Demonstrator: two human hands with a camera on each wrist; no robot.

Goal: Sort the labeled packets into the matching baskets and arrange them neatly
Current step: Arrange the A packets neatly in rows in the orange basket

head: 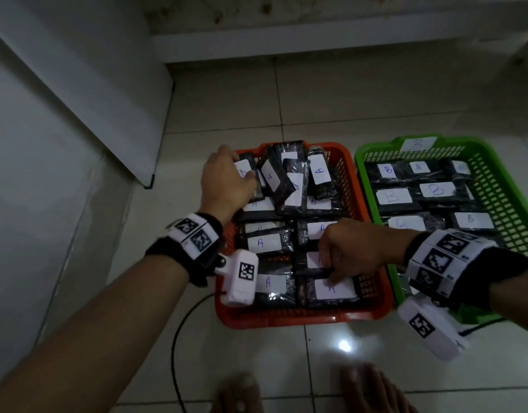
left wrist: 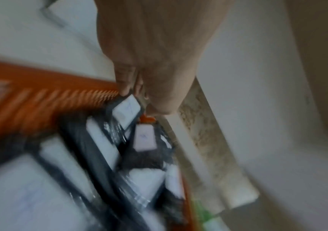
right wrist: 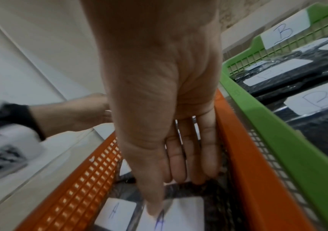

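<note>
The orange basket (head: 301, 318) holds several black packets with white "A" labels: flat rows in front, a tumbled pile at the back. Its neighbour on the right, the green basket (head: 477, 141), is tagged "B" and holds flat "B" packets (head: 437, 189). My left hand (head: 242, 171) is at the orange basket's far-left corner and pinches the top edge of an A packet (head: 245, 174); the blurred left wrist view shows that packet (left wrist: 127, 109) between the fingertips (left wrist: 125, 87). My right hand (head: 334, 263) pinches the near-right A packet (head: 334, 289), thumb on its label (right wrist: 182, 215), fingers (right wrist: 178, 164) behind its far edge.
Both baskets stand side by side on a glossy tiled floor. A black cable (head: 179, 338) curves past the orange basket's near-left corner. My bare feet (head: 239, 391) are just in front. A white board (head: 78, 84) leans at the left and a low ledge (head: 316, 46) runs behind.
</note>
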